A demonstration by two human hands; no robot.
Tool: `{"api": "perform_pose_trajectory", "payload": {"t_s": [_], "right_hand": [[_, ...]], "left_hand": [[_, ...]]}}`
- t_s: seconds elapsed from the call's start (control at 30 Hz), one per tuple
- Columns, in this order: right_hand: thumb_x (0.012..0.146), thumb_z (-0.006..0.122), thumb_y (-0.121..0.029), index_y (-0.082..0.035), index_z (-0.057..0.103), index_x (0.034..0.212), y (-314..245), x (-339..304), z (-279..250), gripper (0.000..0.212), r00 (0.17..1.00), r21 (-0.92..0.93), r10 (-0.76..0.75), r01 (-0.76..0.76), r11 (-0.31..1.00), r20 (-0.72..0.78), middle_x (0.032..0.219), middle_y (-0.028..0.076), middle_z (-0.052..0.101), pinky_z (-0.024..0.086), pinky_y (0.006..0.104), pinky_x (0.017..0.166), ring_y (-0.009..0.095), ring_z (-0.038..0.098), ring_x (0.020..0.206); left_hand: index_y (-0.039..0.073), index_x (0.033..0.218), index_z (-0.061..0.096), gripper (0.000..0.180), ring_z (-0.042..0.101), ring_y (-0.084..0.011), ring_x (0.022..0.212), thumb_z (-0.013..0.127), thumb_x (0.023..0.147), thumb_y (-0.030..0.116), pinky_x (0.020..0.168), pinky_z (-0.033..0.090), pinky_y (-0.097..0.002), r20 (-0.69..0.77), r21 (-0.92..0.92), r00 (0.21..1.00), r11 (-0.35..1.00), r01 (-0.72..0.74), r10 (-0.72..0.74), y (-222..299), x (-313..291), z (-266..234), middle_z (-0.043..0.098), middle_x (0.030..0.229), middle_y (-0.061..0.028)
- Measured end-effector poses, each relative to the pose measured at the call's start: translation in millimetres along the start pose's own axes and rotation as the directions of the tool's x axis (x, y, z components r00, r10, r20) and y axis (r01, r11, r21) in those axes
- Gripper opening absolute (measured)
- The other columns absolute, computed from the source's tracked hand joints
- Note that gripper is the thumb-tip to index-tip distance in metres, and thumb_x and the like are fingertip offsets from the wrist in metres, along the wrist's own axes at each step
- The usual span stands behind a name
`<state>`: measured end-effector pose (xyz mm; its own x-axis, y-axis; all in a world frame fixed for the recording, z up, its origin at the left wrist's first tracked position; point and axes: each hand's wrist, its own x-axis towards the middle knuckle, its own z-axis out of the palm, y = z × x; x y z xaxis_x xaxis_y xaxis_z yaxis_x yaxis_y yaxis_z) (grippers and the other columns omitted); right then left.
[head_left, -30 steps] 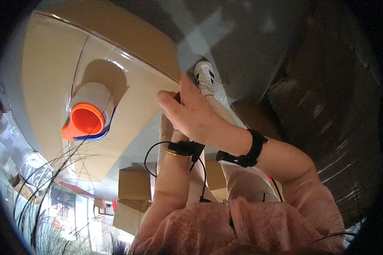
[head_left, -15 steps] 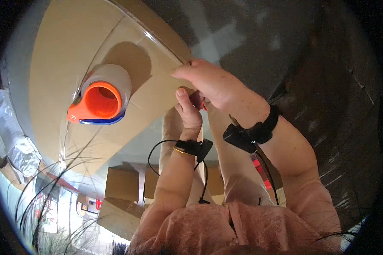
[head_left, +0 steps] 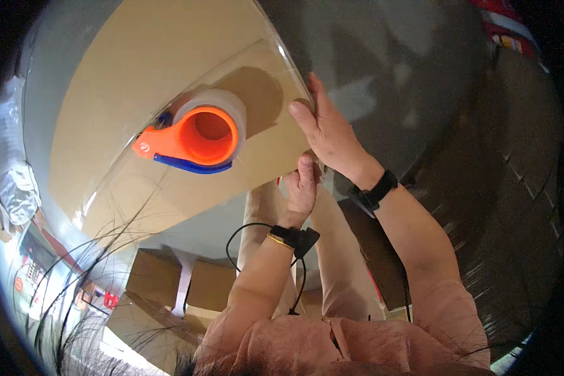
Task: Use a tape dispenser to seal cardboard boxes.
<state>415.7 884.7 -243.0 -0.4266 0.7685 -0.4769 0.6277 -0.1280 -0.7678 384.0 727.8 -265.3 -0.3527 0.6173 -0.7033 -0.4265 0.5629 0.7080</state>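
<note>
A large cardboard box (head_left: 125, 69) fills the left half of the head view, with shiny clear tape along its top seam and right edge. On it stands an orange and blue tape dispenser (head_left: 210, 135) with a wide clear roll. My right hand (head_left: 338, 141) grips the right edge, thumb on top and fingers down the side. Close below, my left hand (head_left: 302, 191) is closed at the near corner, its thumb up against the edge. The left fingers are partly hidden, and a small red spot beside them is unclear.
Brown cardboard pieces (head_left: 210, 285) lie near my legs at the lower left. A crinkled plastic-wrapped bundle (head_left: 15, 194) is at the far left. Dark stacked cartons (head_left: 514, 144) line the right side, with a red and white item (head_left: 507, 25) at the upper right.
The box and tape dispenser now appear farther right in view. My right hand has turned from reaching across the corner to lying along the right edge. My left hand appears lower and farther right.
</note>
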Motion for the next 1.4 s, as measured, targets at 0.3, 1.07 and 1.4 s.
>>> {"api": "perform_pose_trajectory", "payload": {"t_s": [0.3,1.07,1.4], "right_hand": [[0.087,0.070,-0.058,0.018,0.036,0.141,-45.7,91.4,4.8,0.100,0.999,-0.102,-0.045,0.042,0.994,-0.024,0.128,0.038,0.057,0.046,0.0485,0.105,0.047,0.058,0.123],[0.081,0.078,-0.037,0.000,0.064,0.100,-133.2,7.0,67.0,0.044,0.897,-0.581,-0.230,0.423,0.695,0.378,0.091,0.017,0.070,0.056,0.0461,0.071,0.039,0.069,0.082],[0.089,0.076,-0.022,0.003,0.063,0.124,-266.6,-80.1,-59.9,0.045,0.605,0.039,0.086,-0.190,0.981,0.792,0.109,0.003,0.067,0.050,0.0287,0.091,0.010,0.061,0.098]], "left_hand": [[0.006,0.076,0.057,0.066,0.049,-0.0119,0.056,0.046,0.101,0.066,0.053,0.040,-0.0292,0.030,-0.003,0.994,0.994,0.105,-0.105,24.5,-1.4,-5.6,0.052,0.060,-0.0011],[-0.001,0.098,0.070,0.033,0.071,-0.0331,0.085,0.066,0.091,0.031,0.076,0.054,-0.0402,0.074,0.281,0.995,0.959,0.037,-0.060,-32.5,-63.6,-53.6,0.070,0.088,-0.0224],[0.005,0.101,0.064,0.024,0.057,-0.0090,0.068,0.056,0.105,0.027,0.060,0.048,-0.0250,-0.203,-0.084,0.971,0.991,0.109,-0.124,94.6,-147.2,-188.6,0.060,0.077,-0.0009]]}}
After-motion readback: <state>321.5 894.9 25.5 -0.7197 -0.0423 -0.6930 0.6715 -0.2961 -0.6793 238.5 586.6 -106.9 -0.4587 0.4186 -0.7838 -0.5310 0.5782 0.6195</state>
